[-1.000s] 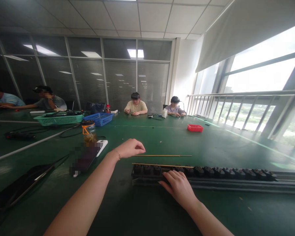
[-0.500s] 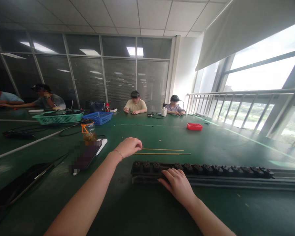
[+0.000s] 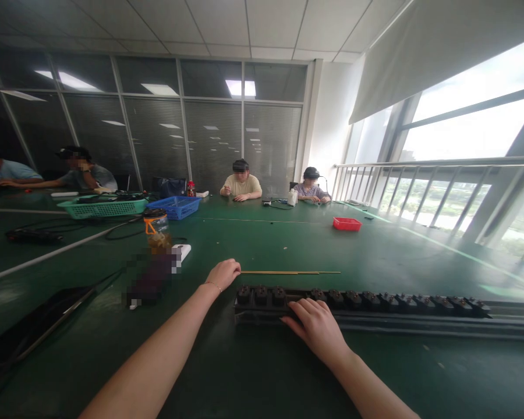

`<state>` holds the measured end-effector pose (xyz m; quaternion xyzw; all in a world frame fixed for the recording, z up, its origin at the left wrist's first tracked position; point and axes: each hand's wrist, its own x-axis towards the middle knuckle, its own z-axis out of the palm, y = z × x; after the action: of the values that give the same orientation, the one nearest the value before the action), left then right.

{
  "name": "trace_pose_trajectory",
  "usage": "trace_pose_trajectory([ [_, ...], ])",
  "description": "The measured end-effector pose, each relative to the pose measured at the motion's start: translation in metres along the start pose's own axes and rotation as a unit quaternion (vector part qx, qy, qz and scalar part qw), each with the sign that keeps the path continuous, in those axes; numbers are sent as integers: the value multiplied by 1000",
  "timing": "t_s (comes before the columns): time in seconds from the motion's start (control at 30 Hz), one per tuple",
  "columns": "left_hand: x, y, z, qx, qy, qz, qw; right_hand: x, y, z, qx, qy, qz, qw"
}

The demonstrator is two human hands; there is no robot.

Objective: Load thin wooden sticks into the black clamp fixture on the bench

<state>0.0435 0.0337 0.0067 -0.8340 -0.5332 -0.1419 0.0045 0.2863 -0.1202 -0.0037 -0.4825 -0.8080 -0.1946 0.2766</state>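
In the head view, the main risk is judged to come from the thin sticks [image 3: 288,272], because they appear light and are laid on a smooth green tabletop [image 3: 262,372]. If the end of the bundle were let go unevenly, or nudged by a knuckle, one stick could be rolled away or the bundle could be spread crosswise. A second risk is seen at the long black strip [image 3: 255,317]: if it were pressed too hard or pushed sideways by the right hand [image 3: 318,326], the strip could be slid toward the sticks, and the black parts [image 3: 371,299] in its row could be disturbed. A wide backward swing of the left arm could also bring it against the dark object [image 3: 151,284], which is partly hidden by pixelation. The sticks are placed on the far side of the strip, apart from it and nearly parallel. Their left end is met by the fingertips of the left hand [image 3: 224,275], and their length is extended to the right from there. These fingers are held close together, but whether a stick is pinched cannot be told. The right fingers are bent over the strip, with the thumb spread away at its near side; whether it is gripped firmly cannot be seen.
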Motion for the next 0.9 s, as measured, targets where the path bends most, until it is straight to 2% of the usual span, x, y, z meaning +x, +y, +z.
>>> trace_pose_trajectory([
  [0.13,-1,-2,4,18,41,16,999,1,1,0,-7,0,0,1000],
  [0.4,-2,-2,10,0,27,6,1000,3,1,-2,-18,26,-6,999],
  [0.63,-4,-2,6,2,31,15,999,4,-2,-13,-41,75,12,996],
  [0.77,-8,1,2,-1,27,17,999,-5,8,-25,-72,39,-2,997],
  [0.9,-9,3,2,-25,23,4,999,-24,30,-37,-89,-13,7,996],
])
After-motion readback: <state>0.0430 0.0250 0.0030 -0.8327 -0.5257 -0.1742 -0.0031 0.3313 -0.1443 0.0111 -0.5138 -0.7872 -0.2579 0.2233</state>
